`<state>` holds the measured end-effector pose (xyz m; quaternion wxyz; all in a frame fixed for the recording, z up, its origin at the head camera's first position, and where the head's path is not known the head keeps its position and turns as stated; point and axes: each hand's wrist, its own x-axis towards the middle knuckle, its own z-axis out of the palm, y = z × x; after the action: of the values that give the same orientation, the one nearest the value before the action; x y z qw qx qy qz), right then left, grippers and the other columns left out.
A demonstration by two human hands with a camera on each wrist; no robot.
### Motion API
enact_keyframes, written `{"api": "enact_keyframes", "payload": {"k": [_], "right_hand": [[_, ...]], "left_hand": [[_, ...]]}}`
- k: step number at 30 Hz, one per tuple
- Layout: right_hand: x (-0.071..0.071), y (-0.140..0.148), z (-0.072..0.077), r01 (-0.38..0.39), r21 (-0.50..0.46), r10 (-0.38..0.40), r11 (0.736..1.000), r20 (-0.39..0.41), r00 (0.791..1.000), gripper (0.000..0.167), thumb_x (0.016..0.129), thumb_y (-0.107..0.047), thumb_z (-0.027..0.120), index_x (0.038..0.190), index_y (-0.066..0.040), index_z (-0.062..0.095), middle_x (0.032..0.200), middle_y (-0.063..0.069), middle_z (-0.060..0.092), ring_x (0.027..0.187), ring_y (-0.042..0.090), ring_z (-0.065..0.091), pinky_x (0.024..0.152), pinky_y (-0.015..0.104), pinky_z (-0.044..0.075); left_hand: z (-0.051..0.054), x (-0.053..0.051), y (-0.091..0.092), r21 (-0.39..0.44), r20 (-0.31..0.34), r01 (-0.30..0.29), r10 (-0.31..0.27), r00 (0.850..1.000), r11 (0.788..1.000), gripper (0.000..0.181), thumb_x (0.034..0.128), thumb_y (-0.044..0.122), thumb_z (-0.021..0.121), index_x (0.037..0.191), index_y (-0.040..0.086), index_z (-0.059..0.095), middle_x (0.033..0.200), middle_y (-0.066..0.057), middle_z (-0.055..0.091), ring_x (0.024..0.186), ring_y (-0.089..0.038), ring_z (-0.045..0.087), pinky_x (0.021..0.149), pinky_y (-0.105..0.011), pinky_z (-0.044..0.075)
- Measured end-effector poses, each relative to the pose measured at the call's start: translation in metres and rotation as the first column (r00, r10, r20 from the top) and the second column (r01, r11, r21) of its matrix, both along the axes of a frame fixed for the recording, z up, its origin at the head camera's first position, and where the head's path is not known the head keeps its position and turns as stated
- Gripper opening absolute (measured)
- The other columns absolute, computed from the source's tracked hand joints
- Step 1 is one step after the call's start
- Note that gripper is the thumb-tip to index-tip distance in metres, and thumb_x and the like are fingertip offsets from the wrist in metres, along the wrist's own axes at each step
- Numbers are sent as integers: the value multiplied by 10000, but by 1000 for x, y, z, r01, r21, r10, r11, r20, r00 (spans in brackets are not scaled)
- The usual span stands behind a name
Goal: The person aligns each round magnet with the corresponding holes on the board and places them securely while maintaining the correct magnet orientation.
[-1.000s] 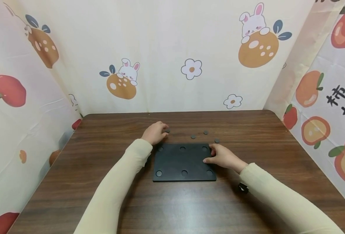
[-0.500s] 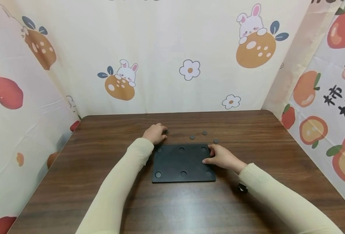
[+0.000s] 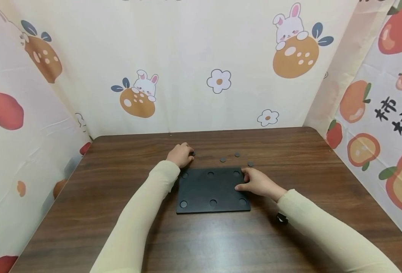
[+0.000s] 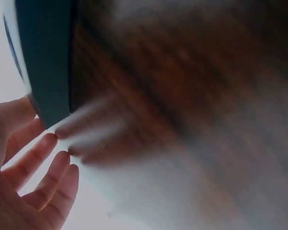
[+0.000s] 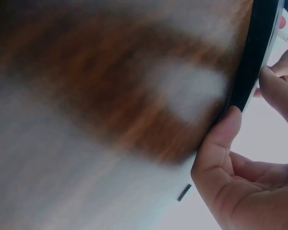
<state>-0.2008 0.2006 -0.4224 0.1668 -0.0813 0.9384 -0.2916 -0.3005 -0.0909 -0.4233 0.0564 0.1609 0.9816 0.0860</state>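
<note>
In the head view a black rectangular board (image 3: 212, 190) with several round recesses lies flat on the wooden table. My left hand (image 3: 179, 155) is behind its far left corner, thumb and fingertips around a small dark disc (image 3: 193, 153). The left wrist view shows the curled fingers (image 4: 60, 184) of that hand, but no disc is visible there. My right hand (image 3: 258, 183) grips the board's right side, its thumb lying on top. In the right wrist view that thumb (image 5: 225, 127) presses against the edge of the board (image 5: 254, 52).
Behind the board lie three more dark discs: one disc (image 3: 223, 159) near the middle, another disc (image 3: 237, 154) farther back, and a third disc (image 3: 250, 163) by the far right corner. Patterned curtains (image 3: 187, 45) border the table (image 3: 136, 148) at the back and sides.
My left fingers have closed in on the disc, which stays in about the same place on the table. The right hand keeps its hold on the board. The head view has shifted slightly.
</note>
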Motion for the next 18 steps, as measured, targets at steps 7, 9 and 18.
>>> {"api": "enact_keyframes", "payload": {"k": [7, 9, 18], "right_hand": [[0, 0, 0, -7, -7, 7, 1000, 0, 1000, 828, 856, -345, 760, 1464, 56, 366, 1035, 113, 572, 852, 206, 503, 728, 341, 396], [0, 0, -1, -8, -9, 8, 1000, 1, 1000, 828, 856, -344, 760, 1463, 57, 366, 1042, 117, 575, 852, 205, 506, 727, 341, 399], [0, 0, 0, -17, -9, 17, 1000, -3, 1000, 825, 857, -341, 758, 1463, 59, 366, 1053, 123, 579, 848, 207, 510, 721, 336, 402]], "left_hand": [[-1, 0, 1, -8, -16, 2, -2, 1000, 1000, 346, 997, 292, 579, 1311, 155, 628, 1332, -99, 533, 1182, -319, 536, 962, -450, 499], [0, 1, 1, -8, -17, 2, -2, 1000, 1000, 337, 996, 288, 582, 1302, 156, 636, 1320, -96, 540, 1169, -316, 542, 953, -450, 504], [-3, -1, 2, -6, -53, 37, -37, 998, 999, 248, 974, 246, 623, 1189, 147, 698, 1181, -75, 609, 1042, -257, 620, 880, -404, 538]]}}
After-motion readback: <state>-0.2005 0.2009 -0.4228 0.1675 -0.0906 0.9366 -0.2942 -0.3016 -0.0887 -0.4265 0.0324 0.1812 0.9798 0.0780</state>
